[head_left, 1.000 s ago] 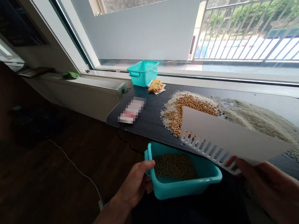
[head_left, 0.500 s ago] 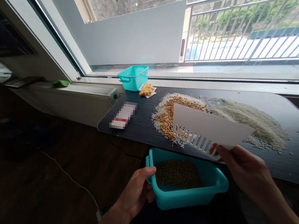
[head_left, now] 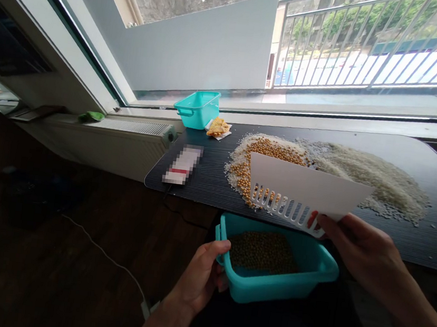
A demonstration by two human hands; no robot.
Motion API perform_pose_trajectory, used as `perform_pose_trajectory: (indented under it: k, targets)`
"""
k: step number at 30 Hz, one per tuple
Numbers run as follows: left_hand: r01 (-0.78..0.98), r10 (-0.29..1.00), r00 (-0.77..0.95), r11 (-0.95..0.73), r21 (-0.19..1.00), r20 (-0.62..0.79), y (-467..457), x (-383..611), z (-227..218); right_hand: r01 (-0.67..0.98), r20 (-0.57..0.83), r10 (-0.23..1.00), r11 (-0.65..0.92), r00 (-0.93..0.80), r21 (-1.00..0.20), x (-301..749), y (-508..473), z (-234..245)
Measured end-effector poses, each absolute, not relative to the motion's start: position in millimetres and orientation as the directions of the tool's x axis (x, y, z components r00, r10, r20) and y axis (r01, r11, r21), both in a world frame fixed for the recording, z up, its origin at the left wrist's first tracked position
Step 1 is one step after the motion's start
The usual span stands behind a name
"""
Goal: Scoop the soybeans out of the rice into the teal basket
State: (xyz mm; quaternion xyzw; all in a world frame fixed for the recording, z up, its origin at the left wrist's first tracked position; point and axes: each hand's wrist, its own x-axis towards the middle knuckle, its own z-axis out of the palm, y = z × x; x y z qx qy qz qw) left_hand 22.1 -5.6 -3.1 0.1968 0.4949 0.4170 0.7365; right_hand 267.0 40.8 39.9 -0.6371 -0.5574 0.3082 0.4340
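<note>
In the fingers of the right hand [head_left: 367, 246], pinched the white slotted sheet [head_left: 305, 184] by one end, near golden beans [head_left: 279, 149] on the desk [head_left: 210, 181]; with the left hand [head_left: 200, 272], gripped the teal tub [head_left: 280, 289] by its rim, apparently to steady the dim grains [head_left: 264, 251] inside.

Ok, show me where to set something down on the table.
Bare table shows between the pixelated item and the beans; right of the rice it is nearly bare. The middle is crowded: beans, rice and the held slotted sheet.
</note>
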Motion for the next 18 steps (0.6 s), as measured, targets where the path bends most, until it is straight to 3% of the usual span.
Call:
perform_pose_trajectory:
  k: [9,18]
  targets:
    - [-0.430,0.818,0.166,0.563,0.706,-0.551,-6.6,19.9,-2.7,0.453,0.089,0.967,-0.030,0.239,-0.891,272.5,44.2,44.3]
    - [-0.441,0.822,0.161,0.555,0.705,-0.547,-4.3,16.1,-3.7,0.635,0.176,0.863,-0.196,0.474,-0.748,309.9,29.8,47.5]
